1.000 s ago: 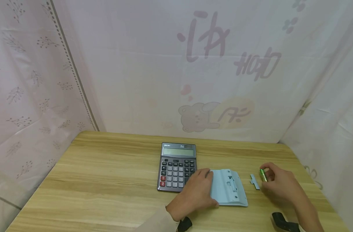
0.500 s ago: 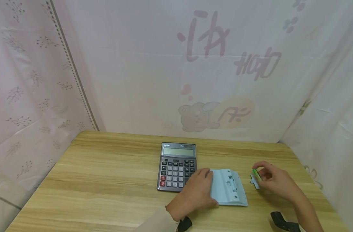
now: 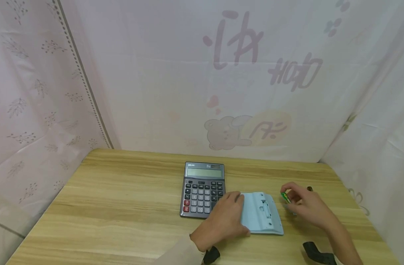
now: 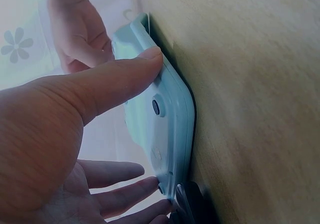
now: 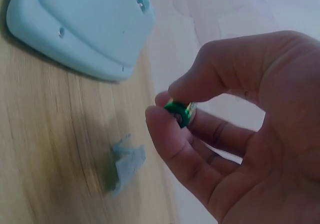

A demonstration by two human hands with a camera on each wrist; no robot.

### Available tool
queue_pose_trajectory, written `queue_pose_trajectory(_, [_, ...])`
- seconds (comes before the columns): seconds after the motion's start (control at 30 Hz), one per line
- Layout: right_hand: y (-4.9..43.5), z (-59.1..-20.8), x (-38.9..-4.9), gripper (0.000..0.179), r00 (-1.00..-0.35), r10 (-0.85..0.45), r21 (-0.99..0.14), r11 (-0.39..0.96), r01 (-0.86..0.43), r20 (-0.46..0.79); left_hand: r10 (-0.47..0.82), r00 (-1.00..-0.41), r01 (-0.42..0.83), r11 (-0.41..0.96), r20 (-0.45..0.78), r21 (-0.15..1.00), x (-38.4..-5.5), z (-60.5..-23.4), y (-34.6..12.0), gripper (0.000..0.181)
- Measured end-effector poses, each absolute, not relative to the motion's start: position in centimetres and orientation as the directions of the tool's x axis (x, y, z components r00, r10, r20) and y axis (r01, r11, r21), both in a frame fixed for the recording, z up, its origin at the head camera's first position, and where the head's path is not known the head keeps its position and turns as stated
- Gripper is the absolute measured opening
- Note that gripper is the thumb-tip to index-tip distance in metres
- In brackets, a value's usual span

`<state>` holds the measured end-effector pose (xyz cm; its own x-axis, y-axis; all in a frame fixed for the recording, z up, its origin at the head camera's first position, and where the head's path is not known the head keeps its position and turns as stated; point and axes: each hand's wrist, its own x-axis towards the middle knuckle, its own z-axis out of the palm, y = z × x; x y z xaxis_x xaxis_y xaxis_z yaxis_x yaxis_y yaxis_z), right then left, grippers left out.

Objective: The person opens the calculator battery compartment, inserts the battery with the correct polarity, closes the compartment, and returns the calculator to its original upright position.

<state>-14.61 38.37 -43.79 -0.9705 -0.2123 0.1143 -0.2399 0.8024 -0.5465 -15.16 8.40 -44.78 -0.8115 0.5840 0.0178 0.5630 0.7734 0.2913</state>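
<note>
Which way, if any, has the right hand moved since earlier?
Yes: the right hand moved left in the head view, toward the unmoved blue device.

- Table (image 3: 122,206): wooden, striped in yellow and brown, with rounded far corners.
- Calculator (image 3: 200,197): dark grey, face up, near the table's middle.
- Blue device (image 3: 255,213): underside up, right of the calculator.
- Cover (image 5: 131,166): small, pale blue, just right of the blue device, not touching it.
- Dark object (image 3: 309,188): farther right, mostly hidden.
</note>
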Motion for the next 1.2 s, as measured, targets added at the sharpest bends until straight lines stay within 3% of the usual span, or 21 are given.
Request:
queue_pose_trajectory(0.23, [37.0, -43.6, -14.7, 0.040, -0.924, -0.308, -0.521, 0.764, -0.382, 0.226, 0.583, -0.812, 0.561, 0.772, 0.019, 0.300, -15.2, -44.8, 8.4, 0.110])
queue_pose_trajectory(0.73, [35.3, -43.4, -14.5, 0.042, -0.912, -0.350, -0.497, 0.765, -0.410, 0.214, 0.585, -0.810, 0.564, 0.771, 0.019, 0.295, -15.3, -45.0, 8.4, 0.109])
queue_pose_trajectory(1.2, [35.1, -43.1, -14.4, 0.033, -0.920, -0.346, -0.490, 0.779, -0.392, 0.185, 0.590, -0.807, 0.564, 0.767, 0.011, 0.306, -15.3, -45.1, 8.4, 0.107])
